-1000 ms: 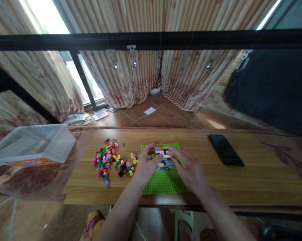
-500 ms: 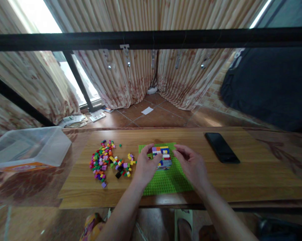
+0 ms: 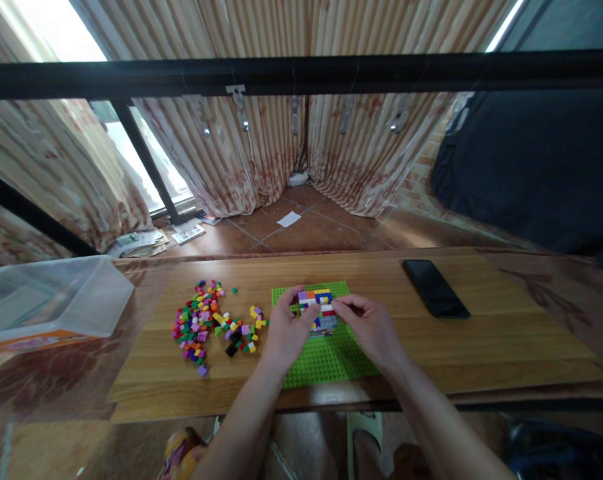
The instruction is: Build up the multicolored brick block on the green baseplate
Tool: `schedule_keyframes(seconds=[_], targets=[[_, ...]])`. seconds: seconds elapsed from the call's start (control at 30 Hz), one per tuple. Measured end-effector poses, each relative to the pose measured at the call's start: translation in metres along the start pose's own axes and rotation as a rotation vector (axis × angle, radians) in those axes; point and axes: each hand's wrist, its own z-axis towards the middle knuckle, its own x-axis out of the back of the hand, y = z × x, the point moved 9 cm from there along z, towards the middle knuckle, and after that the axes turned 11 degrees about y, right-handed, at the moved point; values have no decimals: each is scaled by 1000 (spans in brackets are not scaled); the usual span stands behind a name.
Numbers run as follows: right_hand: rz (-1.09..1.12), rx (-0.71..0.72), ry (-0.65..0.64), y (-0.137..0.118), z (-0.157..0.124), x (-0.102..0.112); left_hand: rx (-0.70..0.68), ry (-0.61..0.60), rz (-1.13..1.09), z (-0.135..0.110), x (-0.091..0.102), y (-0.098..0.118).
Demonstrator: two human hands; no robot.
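A green baseplate (image 3: pixel 326 360) lies on the wooden table (image 3: pixel 481 340). On its far half stands a small block of coloured bricks (image 3: pixel 317 307). My left hand (image 3: pixel 287 330) rests on the plate at the block's left side, fingers curled against it. At the block's right side my right hand (image 3: pixel 374 327) pinches toward it with thumb and fingers; what the fingertips hold is too small to make out. A loose pile of small coloured bricks (image 3: pixel 206 320) lies to the left of the plate.
A clear plastic tub (image 3: pixel 51 300) stands at the table's left end. A black phone (image 3: pixel 434 288) lies flat at the right back. A black bar (image 3: pixel 301 70) crosses the view above, with curtains and tiled floor behind.
My right hand drew back from the block, then closed in on it again. My left hand stayed at the block. The camera tipped slightly, shifting everything left.
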Motion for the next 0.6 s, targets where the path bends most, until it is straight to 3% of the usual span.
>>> schedule_keyframes(seconds=[0.6], targets=[[135, -112, 45, 4, -1, 0, 14, -17, -30, -2, -2, 2]])
